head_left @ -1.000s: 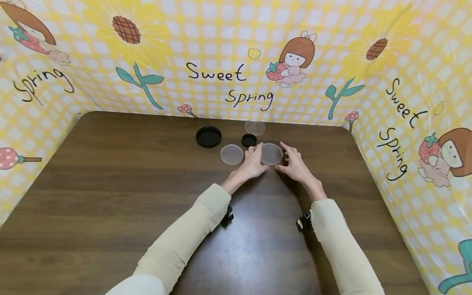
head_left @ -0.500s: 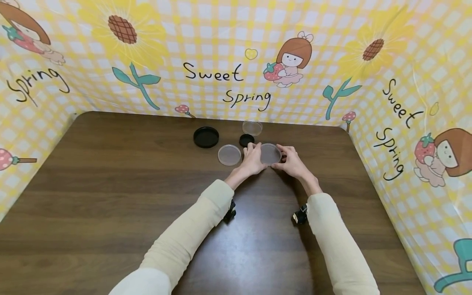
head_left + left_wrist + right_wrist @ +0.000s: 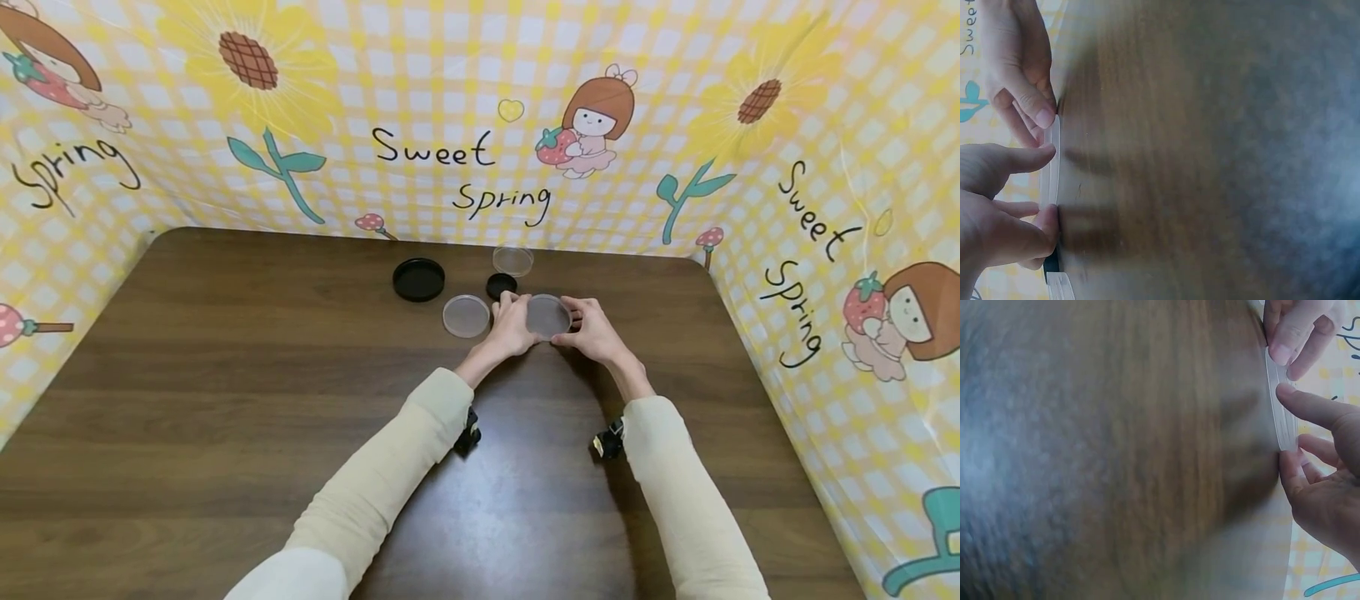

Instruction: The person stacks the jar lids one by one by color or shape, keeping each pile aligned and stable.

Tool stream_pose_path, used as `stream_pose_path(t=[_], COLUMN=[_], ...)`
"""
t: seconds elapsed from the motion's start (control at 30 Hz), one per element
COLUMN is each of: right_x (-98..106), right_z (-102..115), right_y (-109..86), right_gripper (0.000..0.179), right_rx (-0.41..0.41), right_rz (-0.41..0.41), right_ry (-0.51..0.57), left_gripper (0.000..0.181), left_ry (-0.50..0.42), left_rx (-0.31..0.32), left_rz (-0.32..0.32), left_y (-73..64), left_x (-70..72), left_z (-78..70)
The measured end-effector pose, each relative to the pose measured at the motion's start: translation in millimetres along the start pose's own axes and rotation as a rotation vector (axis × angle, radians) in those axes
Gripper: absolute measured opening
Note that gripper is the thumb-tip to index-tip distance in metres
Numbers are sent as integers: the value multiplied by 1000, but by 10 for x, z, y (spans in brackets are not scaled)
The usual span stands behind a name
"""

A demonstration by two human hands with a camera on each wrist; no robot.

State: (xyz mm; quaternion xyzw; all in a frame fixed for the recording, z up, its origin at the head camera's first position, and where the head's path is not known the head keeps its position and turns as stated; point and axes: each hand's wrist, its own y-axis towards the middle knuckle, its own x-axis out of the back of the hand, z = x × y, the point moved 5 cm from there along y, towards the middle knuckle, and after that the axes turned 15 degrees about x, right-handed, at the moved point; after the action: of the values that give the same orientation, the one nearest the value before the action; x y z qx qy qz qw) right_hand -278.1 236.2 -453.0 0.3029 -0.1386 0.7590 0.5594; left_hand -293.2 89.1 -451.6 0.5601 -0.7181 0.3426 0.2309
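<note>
A round clear petri dish [image 3: 548, 317] lies flat near the back of the table, between the two hands. My left hand [image 3: 513, 326] holds its left edge, thumb at the near side and fingers at the far side. At the right edge my right hand [image 3: 597, 332] grips the rim with curled fingers and thumb. Seen edge-on in the right wrist view, the dish [image 3: 1280, 419] shows layered clear rims close to the tabletop. Another clear dish [image 3: 466, 316] lies left of my left hand, and a small black dish [image 3: 501, 286] sits just behind that hand.
A larger black dish [image 3: 418, 280] stands further left on the wooden table [image 3: 225, 400]. Against the patterned cloth wall [image 3: 420, 192] at the back lies another clear dish [image 3: 513, 261]. Cloth walls also rise on the left and right sides.
My right hand has closed in on the clear dish's right edge. The dish has shifted slightly toward me, with both hands on it. The head view has turned a little.
</note>
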Motion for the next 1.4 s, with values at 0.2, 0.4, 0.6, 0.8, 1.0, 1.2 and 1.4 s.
stream_pose_path(t=[0.2, 0.4, 0.6, 0.8, 1.0, 1.2, 1.4], right_x=[-19, -7, 3, -21, 11, -34, -133], right_z=[24, 83, 218, 291, 359, 445, 521], right_y=[-10, -46, -97, -135, -140, -142, -172], right_gripper=[75, 74, 78, 78, 76, 76, 74], right_rx=[-6, -13, -7, 5, 22, 53, 56], right_rz=[15, 20, 1, -16, -16, -9, -11], right_ry=[-9, -45, -82, -50, -43, -2, 34], left_gripper=[71, 71, 73, 74, 74, 76, 72], left_ry=[2, 19, -25, -68, -114, -164, -132], left_rx=[-15, -33, -52, -56, -109, -91, -94], left_rz=[24, 52, 62, 25, -10, -4, 1], left_y=[-19, -69, -129, -175, -209, -297, -406], left_x=[5, 19, 63, 136, 222, 309, 396], left_z=[34, -5, -17, 37, 40, 113, 222])
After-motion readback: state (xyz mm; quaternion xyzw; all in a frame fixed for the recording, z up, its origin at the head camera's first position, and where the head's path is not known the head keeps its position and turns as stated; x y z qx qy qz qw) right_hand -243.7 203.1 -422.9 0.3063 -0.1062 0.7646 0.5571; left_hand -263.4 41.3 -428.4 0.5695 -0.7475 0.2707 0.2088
